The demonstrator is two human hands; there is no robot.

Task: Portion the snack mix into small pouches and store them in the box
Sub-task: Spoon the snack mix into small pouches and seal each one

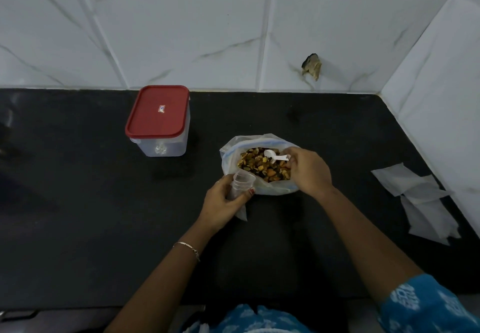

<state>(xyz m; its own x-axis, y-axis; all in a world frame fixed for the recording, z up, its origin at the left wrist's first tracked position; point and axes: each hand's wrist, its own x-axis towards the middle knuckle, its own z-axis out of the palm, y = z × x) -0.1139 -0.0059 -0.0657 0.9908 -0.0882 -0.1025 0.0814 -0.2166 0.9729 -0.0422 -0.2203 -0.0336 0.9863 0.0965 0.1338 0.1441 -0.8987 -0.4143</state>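
Blue patterned sleeve at bottom edge. Left hand grips small clear plastic pouch, fingers curled round it, open mouth tilted up-right, just beside large clear zip bag. Right hand pinches handle of white plastic spoon; long axis left-right, bowl pointing left, over brown-yellow snack mix in the bag. Clear rectangular plastic box with red lid, lid on, stands back left on black countertop; contents unclear. Flat white pouches piled far right.
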